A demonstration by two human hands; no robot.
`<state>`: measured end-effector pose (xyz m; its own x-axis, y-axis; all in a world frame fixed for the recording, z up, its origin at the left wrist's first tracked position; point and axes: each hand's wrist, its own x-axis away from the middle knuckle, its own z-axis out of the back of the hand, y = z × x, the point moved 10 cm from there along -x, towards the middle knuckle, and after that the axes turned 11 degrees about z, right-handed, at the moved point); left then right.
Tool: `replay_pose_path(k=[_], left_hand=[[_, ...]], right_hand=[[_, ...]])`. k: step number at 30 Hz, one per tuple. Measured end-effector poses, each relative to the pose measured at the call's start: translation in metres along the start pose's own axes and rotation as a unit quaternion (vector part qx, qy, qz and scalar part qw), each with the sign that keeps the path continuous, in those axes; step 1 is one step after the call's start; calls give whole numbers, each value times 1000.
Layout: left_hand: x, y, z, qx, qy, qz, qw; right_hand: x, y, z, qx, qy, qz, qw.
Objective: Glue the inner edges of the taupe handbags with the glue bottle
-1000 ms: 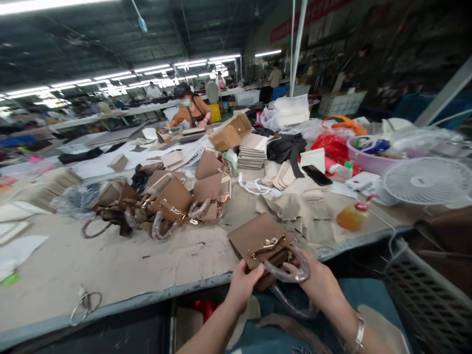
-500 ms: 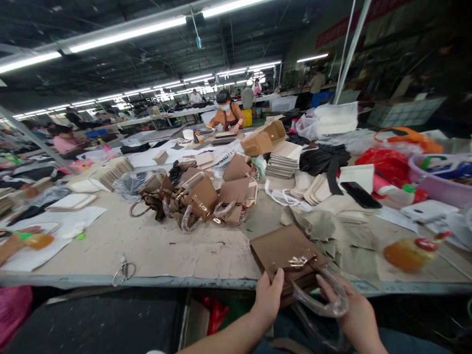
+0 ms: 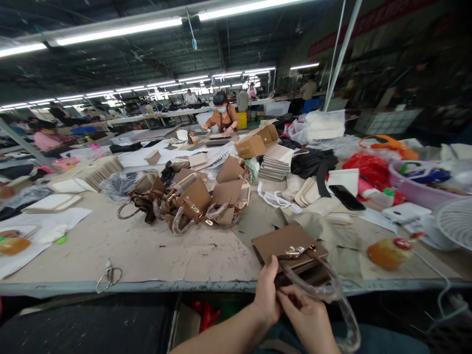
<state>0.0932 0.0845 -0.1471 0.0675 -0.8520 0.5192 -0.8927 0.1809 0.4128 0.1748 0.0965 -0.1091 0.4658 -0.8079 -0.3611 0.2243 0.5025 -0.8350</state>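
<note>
A brown handbag (image 3: 282, 241) with a metal clasp on its flap lies at the table's front edge, its opening side towards me. My left hand (image 3: 267, 292) grips its near left corner, thumb on top. Close beside it, my right hand (image 3: 308, 312) is closed, thumb and fingers pinched at the bag's near lower edge; the exact part between the fingertips is hidden. A plastic-wrapped handle (image 3: 324, 292) loops over my right hand, and another wrapped handle (image 3: 352, 324) hangs to the right.
Several brown handbags (image 3: 193, 196) are heaped mid-table. Scissors (image 3: 109, 278) lie at the front edge. To the right are an orange glue bottle (image 3: 389, 253), a phone (image 3: 346, 196), a purple basin (image 3: 416, 182) and a white fan (image 3: 457, 223). A co-worker (image 3: 223, 118) sits across the table.
My right hand has moved left from the handle to the bag's near edge, beside my left hand. One wrapped handle now hangs further right. The view has shifted slightly right.
</note>
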Motion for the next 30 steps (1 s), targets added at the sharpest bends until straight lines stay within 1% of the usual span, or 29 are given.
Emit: replay_pose_path(k=[2, 4, 6, 7, 8, 9, 10, 11, 12, 14, 15, 16, 17, 19, 21, 22, 24, 26, 27, 28, 29, 30], left_hand=[[-4, -7, -3, 5, -29, 48, 998], [-6, -7, -4, -4, -49, 71, 996], [-6, 2, -3, -20, -63, 56, 996], [-6, 10, -3, -30, -70, 38, 996], [-5, 17, -3, -40, -75, 24, 996], [-5, 24, -1, -50, -74, 18, 996], [-5, 29, 2, -58, -65, 16, 996], [-6, 35, 8, -64, -44, 16, 997], [-7, 40, 16, -68, -13, 20, 997], [-9, 47, 31, -62, 44, 28, 997], [-8, 49, 35, -60, 56, 31, 996], [-8, 51, 36, -63, 53, 30, 996], [-7, 52, 32, -75, 34, 30, 996], [-2, 52, 18, -124, -40, 38, 991], [7, 51, 4, -197, -111, 45, 973], [11, 52, 0, -239, -135, 47, 961], [19, 54, -4, -313, -167, 50, 933], [26, 53, -5, -373, -201, 61, 904], [28, 52, -4, -400, -208, 63, 891], [27, 53, 0, -423, -196, 55, 883], [24, 57, 6, -446, -162, 36, 880], [21, 63, 14, -467, -114, 7, 877]], right_hand=[[0, -5, -12, -37, -24, -25, 999], [-2, -9, -19, -79, -54, -42, 995], [-1, -16, -21, -104, -102, -32, 989], [1, -20, -19, -96, -128, -15, 987], [3, -22, -14, -73, -148, 8, 986], [6, -22, -6, -39, -154, 32, 987], [8, -19, 7, -1, -143, 55, 988], [9, -14, 23, 39, -113, 71, 990], [10, -7, 41, 78, -67, 78, 992], [11, 15, 79, 141, 37, 58, 988], [10, 27, 92, 157, 73, 36, 984], [8, 39, 99, 160, 90, 14, 983], [5, 48, 100, 152, 89, -2, 984], [-7, 59, 89, 118, 51, -11, 992], [-19, 59, 72, 81, 5, -3, 997], [-23, 59, 65, 63, -7, -3, 998], [-29, 58, 57, 21, -6, -12, 1000], [-31, 58, 55, -19, 21, -20, 999], [-32, 57, 55, -31, 36, -21, 999], [-32, 56, 56, -36, 50, -22, 998], [-33, 56, 56, -34, 62, -26, 997], [-33, 55, 57, -28, 74, -35, 996]])
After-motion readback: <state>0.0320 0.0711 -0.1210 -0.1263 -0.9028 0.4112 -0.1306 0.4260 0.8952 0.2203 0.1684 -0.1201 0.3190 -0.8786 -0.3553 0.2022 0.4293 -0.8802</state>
